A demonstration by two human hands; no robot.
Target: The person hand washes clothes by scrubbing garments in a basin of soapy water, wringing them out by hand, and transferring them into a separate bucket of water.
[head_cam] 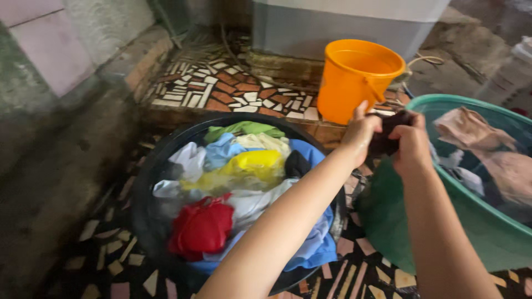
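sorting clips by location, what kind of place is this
Probably a home washing area, perhaps outdoors or semi-outdoors. A black basin full of wet coloured clothes sits on a mosaic tile floor, beside a green tub of water and an orange bucket. Both hands wring a dark cloth.

One view only, so no second view is sharing any part of the scene. The head-worn camera is looking down and forward from the person's own height, tilting slightly so the floor is running askew. It is sitting close: both forearms are entering from the bottom edge, and the left hand (359,133) and right hand (413,145) are meeting right of centre. The black basin (145,182) is filling the lower middle, the green tub (399,221) is running off the right edge, and the orange bucket (354,80) is standing farther off, near the top.
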